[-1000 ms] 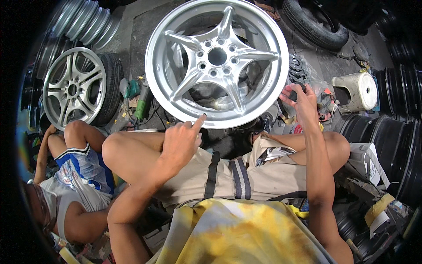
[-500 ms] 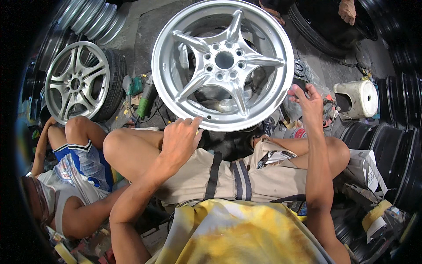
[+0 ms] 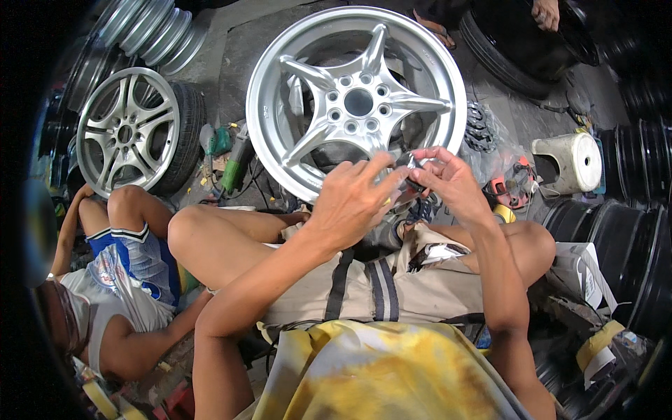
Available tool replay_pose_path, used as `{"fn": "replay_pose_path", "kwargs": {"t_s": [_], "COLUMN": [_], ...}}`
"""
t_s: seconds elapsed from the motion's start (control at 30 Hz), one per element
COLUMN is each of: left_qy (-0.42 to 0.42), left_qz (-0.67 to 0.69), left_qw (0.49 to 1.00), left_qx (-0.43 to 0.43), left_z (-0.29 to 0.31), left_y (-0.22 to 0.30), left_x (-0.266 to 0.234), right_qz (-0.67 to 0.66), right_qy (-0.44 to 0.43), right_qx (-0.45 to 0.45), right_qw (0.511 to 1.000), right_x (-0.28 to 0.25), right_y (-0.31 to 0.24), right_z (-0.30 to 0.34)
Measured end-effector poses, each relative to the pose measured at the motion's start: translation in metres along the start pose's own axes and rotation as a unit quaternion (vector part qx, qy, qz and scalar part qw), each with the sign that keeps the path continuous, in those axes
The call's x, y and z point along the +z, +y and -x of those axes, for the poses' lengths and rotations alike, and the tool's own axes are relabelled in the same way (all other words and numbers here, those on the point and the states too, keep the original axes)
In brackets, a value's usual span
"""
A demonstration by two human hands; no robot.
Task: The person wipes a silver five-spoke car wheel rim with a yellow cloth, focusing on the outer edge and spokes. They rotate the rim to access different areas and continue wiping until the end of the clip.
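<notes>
A silver star-spoked alloy wheel rim (image 3: 287, 150) stands face-up in front of my crossed legs. My left hand (image 3: 353, 203) is over its near edge, fingers bent and drawn together toward the right; a small yellow bit shows beneath them. My right hand (image 3: 451, 185) meets it there, thumb and forefinger pinched round a small greyish piece (image 3: 413, 164) whose kind I cannot make out. The fingertips of both hands nearly touch at this piece and hide the rim's lower right part.
At the left a person sits beside another silver wheel (image 3: 127, 133) with a tyre. A green angle grinder (image 3: 234, 164) lies between the wheels. To the right are a white stool (image 3: 577, 159), an orange-red tool (image 3: 511, 185) and black rims (image 3: 609, 231). Another person's hand (image 3: 546, 14) rests near a black wheel.
My left hand has left the rim's near edge and moved right. The right hand has come in leftward and down from the rim's right side, so both now meet. The rim sits slightly lower in view.
</notes>
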State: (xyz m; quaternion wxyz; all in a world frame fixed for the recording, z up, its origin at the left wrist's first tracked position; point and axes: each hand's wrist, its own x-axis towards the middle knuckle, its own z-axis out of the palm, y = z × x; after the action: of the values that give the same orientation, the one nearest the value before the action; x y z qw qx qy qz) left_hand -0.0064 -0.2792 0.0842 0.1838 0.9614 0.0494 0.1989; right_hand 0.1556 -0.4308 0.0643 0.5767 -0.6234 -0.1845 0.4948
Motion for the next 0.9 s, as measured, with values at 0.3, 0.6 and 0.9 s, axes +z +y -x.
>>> {"fn": "replay_pose_path", "kwargs": {"t_s": [0.3,0.6,0.9], "left_qy": [-0.054,-0.076,-0.066], "left_qz": [0.432,0.524,0.570], "left_qw": [0.820,0.735,0.710], "left_qx": [-0.372,-0.423,-0.409], "left_z": [0.009,0.011,0.019], "left_y": [-0.009,-0.009,-0.016], "left_x": [0.016,0.005,0.001], "right_qz": [-0.019,0.048,-0.020], "right_qy": [0.029,-0.024,-0.073], "right_qx": [0.030,-0.024,0.027], "right_qw": [0.999,0.998,0.997], "right_x": [0.004,0.016,0.027], "right_y": [0.000,0.005,0.011], "right_z": [0.002,0.005,0.004]}}
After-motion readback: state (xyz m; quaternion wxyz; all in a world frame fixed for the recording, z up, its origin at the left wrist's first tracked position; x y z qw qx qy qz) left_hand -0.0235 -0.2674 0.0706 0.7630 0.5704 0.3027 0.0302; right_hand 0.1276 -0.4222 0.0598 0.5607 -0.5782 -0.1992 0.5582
